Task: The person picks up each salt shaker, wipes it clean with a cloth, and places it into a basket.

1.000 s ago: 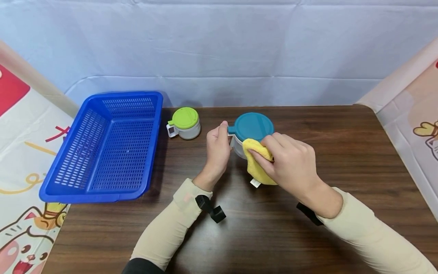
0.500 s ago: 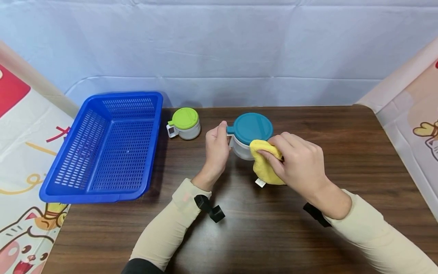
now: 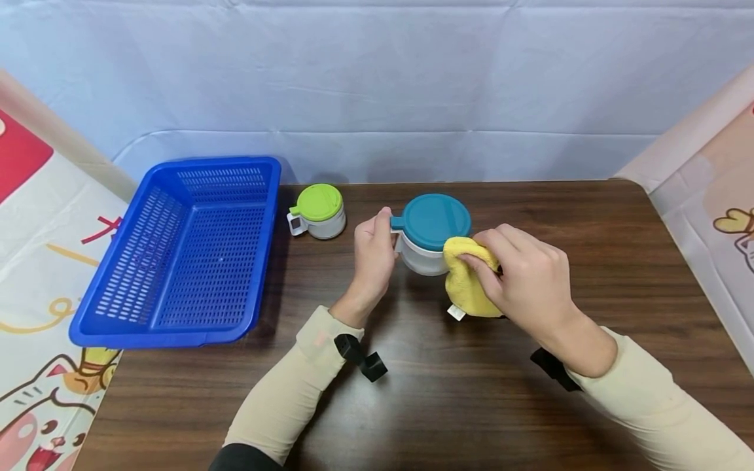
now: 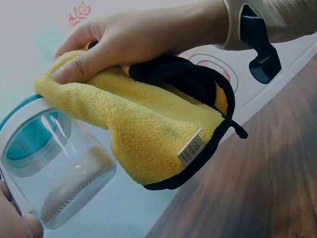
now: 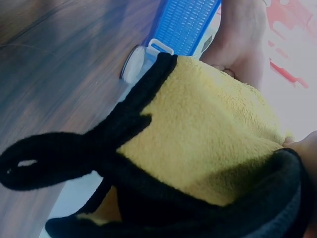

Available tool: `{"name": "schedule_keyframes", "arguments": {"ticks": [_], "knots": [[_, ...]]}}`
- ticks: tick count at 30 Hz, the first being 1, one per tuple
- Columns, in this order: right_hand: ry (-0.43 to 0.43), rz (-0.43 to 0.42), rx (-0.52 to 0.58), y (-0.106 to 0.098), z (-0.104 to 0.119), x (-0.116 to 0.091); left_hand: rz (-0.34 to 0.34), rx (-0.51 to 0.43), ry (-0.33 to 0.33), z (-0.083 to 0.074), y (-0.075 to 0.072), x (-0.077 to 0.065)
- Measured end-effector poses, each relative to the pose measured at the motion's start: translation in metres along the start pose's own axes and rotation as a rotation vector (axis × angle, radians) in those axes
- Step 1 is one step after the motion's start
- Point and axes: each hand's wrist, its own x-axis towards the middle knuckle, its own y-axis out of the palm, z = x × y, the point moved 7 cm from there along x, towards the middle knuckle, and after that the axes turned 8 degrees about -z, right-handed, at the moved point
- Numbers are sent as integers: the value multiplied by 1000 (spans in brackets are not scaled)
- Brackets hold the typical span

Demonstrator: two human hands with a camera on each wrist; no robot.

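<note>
A clear jar (image 3: 419,261) with a round teal lid (image 3: 436,221) and a side handle is upright in the head view. My left hand (image 3: 374,261) grips the handle, thumb up beside the lid's tab. In my right hand (image 3: 527,281) a folded yellow cloth (image 3: 468,281) is pinched between thumb and fingers, its upper edge against the jar's right front just under the lid. The left wrist view shows the cloth's black border, black loop and white label (image 4: 191,148), and a whitish layer low in the jar (image 4: 37,144). The cloth hides part of the jar's side.
A smaller jar (image 3: 325,227) with a lime-green lid stands at the back, left of my left hand. Farther left is a blue perforated plastic basket (image 3: 266,261). A pale cloth backdrop (image 3: 412,98) rises behind the brown wood-grain table (image 3: 448,392).
My right hand has moved the yellow cloth rightward along the jar, uncovering more of its front. The left hand has hardly moved on the handle, and the jar stays about where it was.
</note>
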Motion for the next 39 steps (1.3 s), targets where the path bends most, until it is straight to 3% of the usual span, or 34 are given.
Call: {"name": "schedule_keyframes", "arguments": {"ticks": [39], "knots": [[98, -28, -35, -3, -29, -2, 7, -1, -4, -1, 1, -2]]}}
